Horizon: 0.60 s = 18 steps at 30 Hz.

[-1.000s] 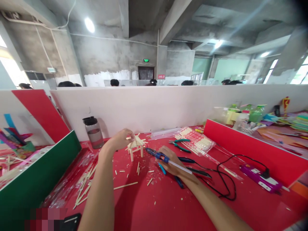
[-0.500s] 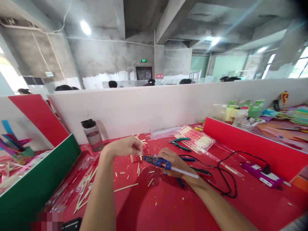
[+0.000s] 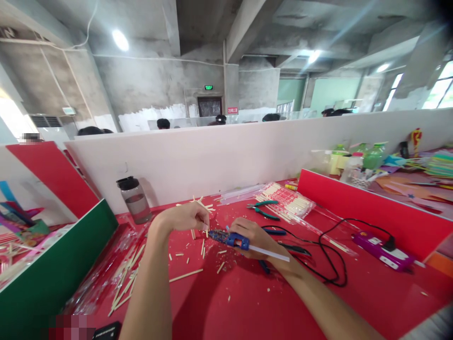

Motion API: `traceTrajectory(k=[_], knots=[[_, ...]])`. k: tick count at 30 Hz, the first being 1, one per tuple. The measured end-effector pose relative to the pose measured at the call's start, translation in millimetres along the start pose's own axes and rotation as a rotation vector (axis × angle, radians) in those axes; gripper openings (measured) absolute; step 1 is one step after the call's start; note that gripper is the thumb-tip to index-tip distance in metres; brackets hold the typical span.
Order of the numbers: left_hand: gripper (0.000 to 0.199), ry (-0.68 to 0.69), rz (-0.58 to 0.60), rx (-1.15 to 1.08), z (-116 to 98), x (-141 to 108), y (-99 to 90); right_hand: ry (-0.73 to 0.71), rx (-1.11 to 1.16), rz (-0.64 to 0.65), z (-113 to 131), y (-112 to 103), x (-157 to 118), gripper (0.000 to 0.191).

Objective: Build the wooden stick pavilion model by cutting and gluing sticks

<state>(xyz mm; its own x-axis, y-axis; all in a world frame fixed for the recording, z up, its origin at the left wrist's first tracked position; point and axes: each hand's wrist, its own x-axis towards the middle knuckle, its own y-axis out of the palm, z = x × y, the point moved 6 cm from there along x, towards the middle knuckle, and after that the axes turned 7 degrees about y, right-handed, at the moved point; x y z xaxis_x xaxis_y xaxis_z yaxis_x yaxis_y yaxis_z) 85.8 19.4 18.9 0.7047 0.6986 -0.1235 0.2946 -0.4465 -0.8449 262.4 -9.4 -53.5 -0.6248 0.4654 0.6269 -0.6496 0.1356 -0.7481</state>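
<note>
My right hand (image 3: 249, 236) is wrapped round a blue glue gun (image 3: 228, 238), which has a white glue stick (image 3: 271, 253) coming out of its back end. The gun's nozzle points left, close to the fingertips of my left hand (image 3: 189, 218). Those fingers are pinched together over a small piece of wooden stick (image 3: 207, 233) near the nozzle; exactly how it is held is hard to see. Short cut sticks (image 3: 203, 247) and one longer stick (image 3: 186, 276) lie below on the red table (image 3: 212, 311).
Green-handled pliers (image 3: 267, 215) and packed sticks (image 3: 295, 200) lie behind my right hand. A black cable (image 3: 331, 250) curls to a purple power strip (image 3: 384, 250). At left stand a water bottle (image 3: 136, 203) and a green divider (image 3: 63, 255), with plastic wrap and loose sticks beside it.
The whole view has shifted slightly. Both hands and the glue gun keep nearly the same pose, with the nozzle still near my left fingertips.
</note>
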Motion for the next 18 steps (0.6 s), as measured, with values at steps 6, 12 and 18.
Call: traceTrajectory(k=[6,12,18], knots=[[0.018,0.007,-0.009,0.046,-4.6,-1.5,-0.7,0.006,0.011,0.009,0.1,-0.6,0.2,0.020],[0.018,0.026,-0.031,0.035,-6.3,-1.5,-2.0,-0.005,0.004,-0.006,-0.1,-1.7,-0.2,0.019],[0.018,0.048,-0.071,-0.008,-4.4,-3.0,-5.4,0.007,0.007,0.006,0.9,-2.2,0.0,0.017]])
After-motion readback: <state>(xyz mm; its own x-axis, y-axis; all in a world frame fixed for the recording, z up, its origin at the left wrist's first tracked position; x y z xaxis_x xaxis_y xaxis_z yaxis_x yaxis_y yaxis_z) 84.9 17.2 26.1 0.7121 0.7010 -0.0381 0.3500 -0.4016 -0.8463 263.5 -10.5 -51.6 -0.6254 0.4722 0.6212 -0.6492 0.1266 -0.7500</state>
